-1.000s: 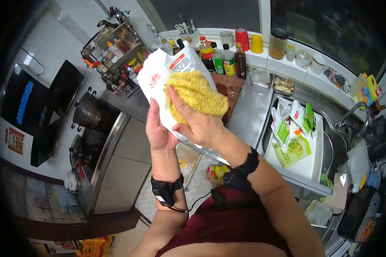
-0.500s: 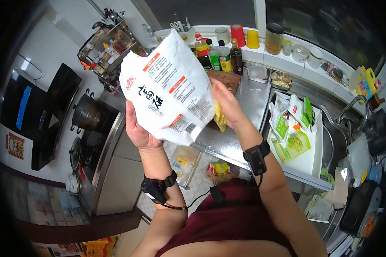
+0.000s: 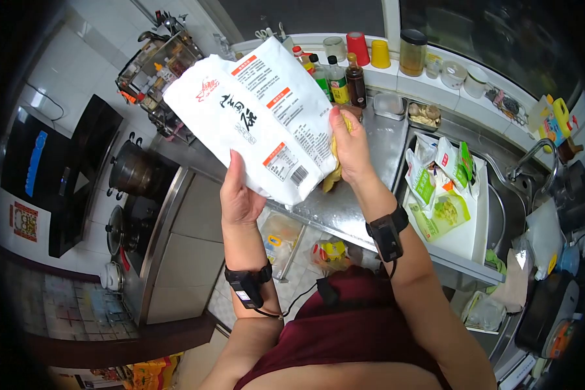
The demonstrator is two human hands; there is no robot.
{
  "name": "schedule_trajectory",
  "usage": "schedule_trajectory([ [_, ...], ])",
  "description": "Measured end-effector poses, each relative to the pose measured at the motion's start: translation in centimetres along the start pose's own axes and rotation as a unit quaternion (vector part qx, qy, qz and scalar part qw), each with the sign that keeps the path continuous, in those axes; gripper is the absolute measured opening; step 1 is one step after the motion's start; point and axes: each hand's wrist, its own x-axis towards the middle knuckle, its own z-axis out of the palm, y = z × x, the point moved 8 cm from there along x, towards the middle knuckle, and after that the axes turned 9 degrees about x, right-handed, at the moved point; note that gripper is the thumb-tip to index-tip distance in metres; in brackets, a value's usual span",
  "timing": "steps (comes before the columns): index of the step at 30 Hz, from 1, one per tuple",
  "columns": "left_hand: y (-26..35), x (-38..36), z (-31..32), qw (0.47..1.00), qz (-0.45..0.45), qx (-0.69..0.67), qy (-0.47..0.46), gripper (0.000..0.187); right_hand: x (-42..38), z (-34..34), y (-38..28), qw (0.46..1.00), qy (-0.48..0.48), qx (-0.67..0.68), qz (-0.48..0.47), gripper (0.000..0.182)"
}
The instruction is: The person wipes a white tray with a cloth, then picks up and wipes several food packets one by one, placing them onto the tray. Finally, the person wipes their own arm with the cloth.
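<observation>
A large white bag (image 3: 250,123) with orange labels, black characters and a barcode is held up between my hands. My left hand (image 3: 242,195) grips its lower left edge, thumb on the front and the other fingers hidden behind. On the right side, my right hand (image 3: 350,144) holds the bag's edge with its thumb showing. A yellow cloth-like thing (image 3: 333,177) shows beside the bag, next to my right hand. Both wrists wear black devices joined to a cable.
Beyond the bag stand sauce bottles (image 3: 355,81), a red cup (image 3: 357,49) and a yellow cup (image 3: 380,54). At right, a white tray (image 3: 478,224) with food packets lies by the sink (image 3: 510,214). Pots (image 3: 135,170) stand at left.
The bag has turned and its lower edge has shifted right and slightly up. My left hand has moved right, and my right hand has also moved slightly right.
</observation>
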Motion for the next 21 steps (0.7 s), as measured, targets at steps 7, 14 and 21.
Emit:
schedule_trajectory([
  [7,0.9,-0.5,0.2,0.997,0.023,-0.073,-0.007,0.054,-0.3,-2.1,-3.4,0.906,0.046,-0.365,-0.209,0.034],
  [14,3.5,-0.3,1.0,0.987,0.117,-0.113,0.004,0.055,-2.6,-0.4,-2.2,0.995,-0.043,0.036,-0.083,0.05],
  [21,2.0,0.0,3.3,0.978,0.174,-0.05,0.105,0.053,-8.7,6.1,0.1,0.985,-0.153,-0.042,-0.072,0.062],
])
